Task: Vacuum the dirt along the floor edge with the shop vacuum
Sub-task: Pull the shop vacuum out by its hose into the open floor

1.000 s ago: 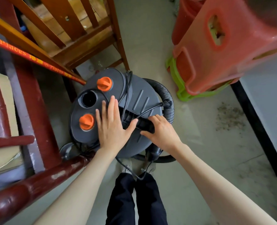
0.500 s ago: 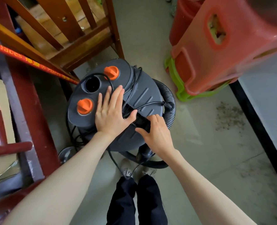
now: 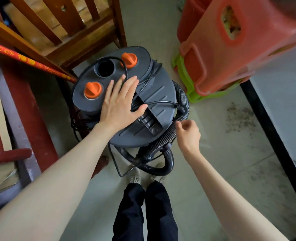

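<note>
The dark grey shop vacuum (image 3: pixel 154 100) stands on the floor in front of my feet, with two orange knobs (image 3: pixel 92 90) and an open round port on its lid. My left hand (image 3: pixel 119 105) presses flat on the lid beside the carry handle (image 3: pixel 149 117). My right hand (image 3: pixel 188 134) hovers at the vacuum's right side, fingers curled, right next to the ribbed black hose (image 3: pixel 168 136) and holding nothing. A black power cord (image 3: pixel 159 102) lies across the lid. A patch of dirt (image 3: pixel 239 119) lies on the floor by the black baseboard (image 3: pixel 268 122).
Stacked red plastic stools (image 3: pixel 230 49) over a green one (image 3: pixel 187 79) stand at the right, close to the vacuum. A wooden chair (image 3: pixel 65 32) is behind it, and dark red furniture (image 3: pixel 27 108) crowds the left. More dust is scattered along the right floor edge.
My right hand has let go of the carry handle and moved right and down to the hose. The vacuum has turned a little, and my left hand stays flat on the lid.
</note>
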Tool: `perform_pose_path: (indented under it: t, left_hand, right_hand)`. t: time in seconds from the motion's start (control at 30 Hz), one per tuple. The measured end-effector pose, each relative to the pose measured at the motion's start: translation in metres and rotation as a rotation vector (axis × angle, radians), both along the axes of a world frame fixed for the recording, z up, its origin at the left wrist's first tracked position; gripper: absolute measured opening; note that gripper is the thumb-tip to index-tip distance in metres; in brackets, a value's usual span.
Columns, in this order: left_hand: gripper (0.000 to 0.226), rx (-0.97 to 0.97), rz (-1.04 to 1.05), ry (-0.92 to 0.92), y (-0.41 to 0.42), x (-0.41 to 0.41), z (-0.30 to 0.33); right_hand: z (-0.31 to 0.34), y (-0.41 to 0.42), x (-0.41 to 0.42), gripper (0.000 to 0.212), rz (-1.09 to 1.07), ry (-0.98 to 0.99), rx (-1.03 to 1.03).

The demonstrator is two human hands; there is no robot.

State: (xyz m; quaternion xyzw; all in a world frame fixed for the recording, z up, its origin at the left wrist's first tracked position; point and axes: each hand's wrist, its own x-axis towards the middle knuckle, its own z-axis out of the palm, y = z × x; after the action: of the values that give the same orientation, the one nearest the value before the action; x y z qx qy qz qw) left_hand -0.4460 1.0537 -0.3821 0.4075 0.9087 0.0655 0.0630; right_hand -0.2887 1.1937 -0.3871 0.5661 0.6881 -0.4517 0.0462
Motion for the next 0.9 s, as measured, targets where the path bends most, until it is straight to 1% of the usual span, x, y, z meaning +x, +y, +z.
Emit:
perform_pose_path:
  t: [0.03, 0.07, 0.1, 0.13, 0.17, 0.2, 0.27, 0.4, 0.53, 0.6, 0.7, 0.8, 0.9]
  left_hand:
    - [0.075, -0.014, 0.005, -0.011, -0.001, 0.001, 0.002]
    - [0.076, -0.029, 0.013, -0.022, -0.001, 0.002, 0.003]
    - [0.077, -0.043, 0.024, -0.033, -0.001, 0.002, 0.003]
    - [0.078, -0.052, 0.036, -0.045, -0.001, 0.004, 0.004]
    - [0.078, -0.054, 0.05, -0.057, 0.0, 0.006, 0.004]
    - [0.077, -0.053, 0.066, -0.07, 0.0, 0.008, 0.005]
    - [0.075, -0.05, 0.1, -0.1, 0.0, 0.013, 0.005]
    - [0.072, -0.047, 0.145, -0.164, 0.004, 0.019, 0.01]
    - [0.069, -0.031, 0.167, -0.234, 0.005, 0.018, 0.014]
    - [0.065, -0.022, 0.176, -0.252, 0.005, 0.019, 0.014]
    - [0.059, -0.011, 0.198, -0.269, 0.005, 0.017, 0.016]
    - [0.057, -0.013, 0.21, -0.281, 0.006, 0.018, 0.018]
    - [0.057, -0.007, 0.219, -0.306, 0.006, 0.019, 0.022]
  right_hand:
    - [-0.01, 0.008, 0.001, 0.024, -0.095, -0.055, -0.1]
    - [-0.018, 0.013, 0.001, 0.032, -0.154, -0.077, -0.235]
    - [-0.026, 0.016, 0.002, 0.037, -0.199, -0.074, -0.372]
    - [-0.031, 0.015, 0.002, 0.034, -0.238, -0.051, -0.493]
    - [-0.033, 0.012, 0.003, 0.027, -0.272, -0.01, -0.584]
    - [-0.033, 0.009, 0.004, 0.021, -0.294, 0.028, -0.631]
    - [-0.033, 0.007, 0.006, 0.015, -0.306, 0.08, -0.629]
    - [-0.037, 0.01, 0.011, 0.023, -0.155, 0.016, -0.521]
    - [-0.031, 0.008, 0.013, 0.02, -0.133, 0.073, -0.508]
    - [-0.025, 0.011, 0.012, 0.021, -0.143, 0.13, -0.507]
    - [-0.01, 0.024, 0.007, 0.027, -0.15, 0.209, -0.471]
    - [0.0, 0.04, 0.011, 0.031, -0.168, 0.21, -0.448]
    - [0.011, 0.055, 0.018, 0.032, -0.242, 0.189, -0.452]
